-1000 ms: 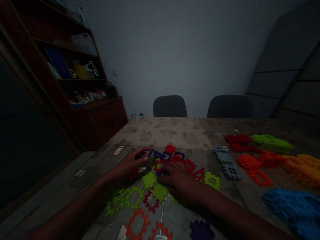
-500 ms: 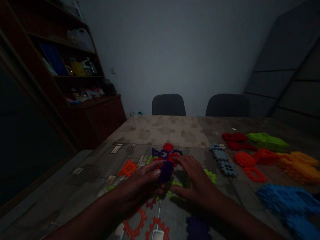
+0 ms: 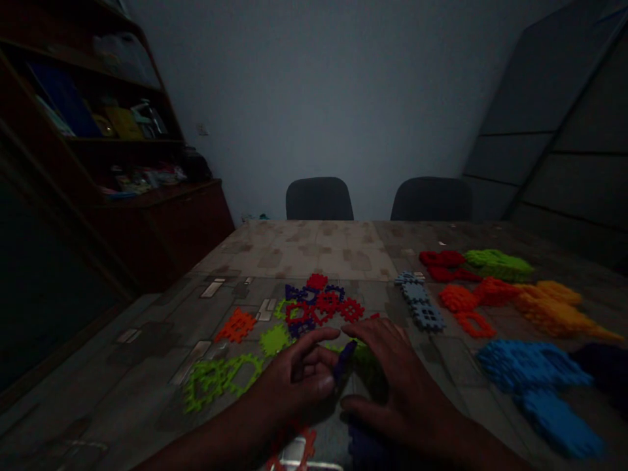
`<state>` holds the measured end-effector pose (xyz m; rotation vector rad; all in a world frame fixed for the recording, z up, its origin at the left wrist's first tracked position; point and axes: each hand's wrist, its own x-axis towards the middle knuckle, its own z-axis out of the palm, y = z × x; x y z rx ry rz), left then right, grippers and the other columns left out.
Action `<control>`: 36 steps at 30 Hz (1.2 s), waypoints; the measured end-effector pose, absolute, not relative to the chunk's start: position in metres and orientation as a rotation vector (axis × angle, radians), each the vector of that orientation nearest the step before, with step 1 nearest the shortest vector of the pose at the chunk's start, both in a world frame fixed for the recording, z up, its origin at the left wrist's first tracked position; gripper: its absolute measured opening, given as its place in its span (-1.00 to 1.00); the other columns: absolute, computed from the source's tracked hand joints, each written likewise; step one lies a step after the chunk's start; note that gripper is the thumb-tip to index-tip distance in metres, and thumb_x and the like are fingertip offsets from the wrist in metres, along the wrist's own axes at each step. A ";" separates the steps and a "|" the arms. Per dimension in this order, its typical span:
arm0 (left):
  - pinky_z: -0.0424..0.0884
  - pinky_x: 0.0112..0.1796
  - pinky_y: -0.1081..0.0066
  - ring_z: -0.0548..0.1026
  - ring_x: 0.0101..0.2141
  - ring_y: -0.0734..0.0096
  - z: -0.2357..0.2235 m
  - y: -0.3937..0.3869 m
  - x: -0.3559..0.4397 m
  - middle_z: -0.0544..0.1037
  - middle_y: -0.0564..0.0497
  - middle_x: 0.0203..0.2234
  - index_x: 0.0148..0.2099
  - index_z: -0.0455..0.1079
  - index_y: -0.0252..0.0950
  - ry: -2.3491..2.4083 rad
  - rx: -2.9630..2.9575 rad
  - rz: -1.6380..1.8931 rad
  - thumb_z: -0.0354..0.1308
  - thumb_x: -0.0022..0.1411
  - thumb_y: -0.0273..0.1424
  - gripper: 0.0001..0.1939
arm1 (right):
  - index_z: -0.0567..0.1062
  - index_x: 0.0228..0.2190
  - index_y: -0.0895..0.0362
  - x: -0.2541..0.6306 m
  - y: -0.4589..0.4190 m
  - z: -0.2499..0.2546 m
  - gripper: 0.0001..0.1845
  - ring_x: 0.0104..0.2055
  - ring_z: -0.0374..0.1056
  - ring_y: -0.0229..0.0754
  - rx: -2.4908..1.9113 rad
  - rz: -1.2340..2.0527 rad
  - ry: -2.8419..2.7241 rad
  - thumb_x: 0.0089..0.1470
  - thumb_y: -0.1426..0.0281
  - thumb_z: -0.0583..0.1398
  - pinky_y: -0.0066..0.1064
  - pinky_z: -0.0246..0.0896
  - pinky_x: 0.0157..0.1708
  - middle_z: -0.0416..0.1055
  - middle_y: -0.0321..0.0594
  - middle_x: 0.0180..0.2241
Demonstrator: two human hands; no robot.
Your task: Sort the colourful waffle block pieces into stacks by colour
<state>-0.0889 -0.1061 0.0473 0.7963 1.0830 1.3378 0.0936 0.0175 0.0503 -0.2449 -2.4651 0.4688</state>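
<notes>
Over the near part of the table, my left hand pinches a purple interlocking tile between thumb and curled fingers, the tile turned nearly edge-on. Facing it from the right is my right hand, thumb and fingers apart and nothing between them. More purple tiles lie below the right hand, partly hidden by it. Just beyond the hands, red tiles and purple ones lie loosely mixed. Green tiles lie left of my left hand, and an orange-red tile is partly covered by my left forearm.
Sorted piles on the right include blue tiles, yellow-orange tiles, green tiles and dark red tiles. Grey-blue tiles form a row. A lone orange tile lies left. Two chairs stand behind the table.
My left hand has turned the purple tile from face-on to nearly edge-on and moved it slightly right and nearer. My right hand has also come nearer. The view has shifted right.
</notes>
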 end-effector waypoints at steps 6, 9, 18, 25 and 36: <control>0.34 0.05 0.17 0.50 -0.03 0.13 0.053 -0.095 -0.071 0.51 -0.11 -0.05 0.24 0.35 -0.13 0.948 0.816 1.319 0.41 0.15 -0.08 -0.33 | 0.12 0.23 0.15 0.101 0.011 0.054 -0.36 0.10 0.33 0.06 -0.275 0.243 -2.409 0.15 0.44 0.16 -0.01 0.05 0.13 0.44 0.03 0.08; 0.35 0.02 0.24 0.47 -0.01 0.17 0.056 -0.094 -0.082 0.52 -0.08 -0.04 0.19 0.39 -0.08 1.174 0.949 1.349 0.39 0.18 -0.08 -0.42 | 0.09 0.27 0.18 0.113 0.017 0.053 -0.23 0.08 0.36 0.09 -0.334 0.224 -2.498 0.10 0.39 0.25 0.03 0.05 0.13 0.46 0.05 0.07; 0.29 0.13 0.14 0.44 0.09 0.07 0.036 -0.126 -0.095 0.52 -0.07 0.05 0.17 0.42 -0.06 1.444 1.211 1.188 0.30 0.20 -0.29 -0.53 | 0.46 -0.05 0.05 0.129 0.013 0.024 -0.47 -0.13 0.38 0.03 -0.336 0.233 -2.906 -0.04 0.15 0.39 -0.11 0.14 -0.02 0.51 -0.12 -0.18; 0.23 0.20 0.12 0.35 0.18 0.01 0.028 -0.132 -0.095 0.39 0.01 0.24 0.34 0.18 0.13 1.570 1.767 0.802 0.45 0.13 -0.26 -0.20 | 0.40 0.00 0.08 0.128 0.002 0.026 -0.59 -0.14 0.38 -0.02 -0.372 0.068 -2.859 0.13 0.32 0.31 -0.15 0.09 -0.01 0.52 -0.17 -0.17; 0.26 0.08 -0.03 0.41 0.04 -0.17 -0.009 -0.121 -0.065 0.48 -0.23 0.09 0.44 -0.03 -0.14 1.669 2.088 0.856 0.41 0.06 -0.29 0.00 | 0.41 -0.18 0.08 0.142 0.002 0.016 -0.69 -0.21 0.36 -0.04 -0.475 0.049 -2.815 0.05 0.33 0.35 -0.21 0.10 -0.14 0.46 -0.22 -0.26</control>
